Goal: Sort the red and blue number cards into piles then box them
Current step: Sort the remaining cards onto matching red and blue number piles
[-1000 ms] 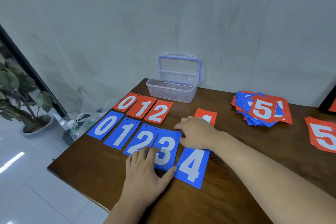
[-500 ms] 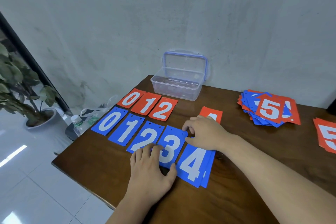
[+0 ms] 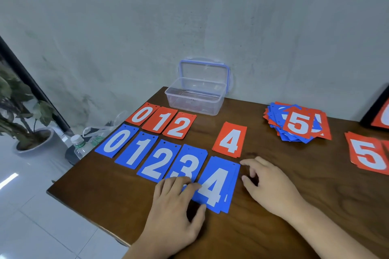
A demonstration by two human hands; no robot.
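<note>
- Number cards (image 3: 134,150) lie in two rows on the counter (image 3: 273,229): red 0, 1, 2 (image 3: 161,121) at the back and blue 0 to 4 in front. A lone red 4 card (image 3: 230,140) sits behind the blue 4 pile (image 3: 217,185).
- Mixed stack (image 3: 296,122), unsorted, sits well apart to the right, with red 5 cards (image 3: 367,154) near the right edge. Clear box (image 3: 195,99), lid up, stands at the wall; no cards visible in it.
- Handling, as judged: thin, stiff, light and slick-faced. A pile will likely fan or skid under a sideways push.
- Flat on the wood, the cards offer little to get under. Best to lift a corner or slide a pile to the counter's edge, then pinch it by the long edges.
- Left hand (image 3: 174,206): fingers (image 3: 179,183) flat and close together on the lower end of the blue 3 pile (image 3: 189,162). Thumb set against the lower left edge of the blue 4 pile. Pressing, gripping nothing.
- Right hand (image 3: 271,185): fingers (image 3: 252,163) loosely bent and spread, just beside the right edge of the blue 4 pile, holding nothing. Cannot tell whether the index tip touches the pile's top corner.
- Blue 4 pile is slightly fanned, with lower cards showing along its right side. Squaring it looks like the step in hand.
</note>
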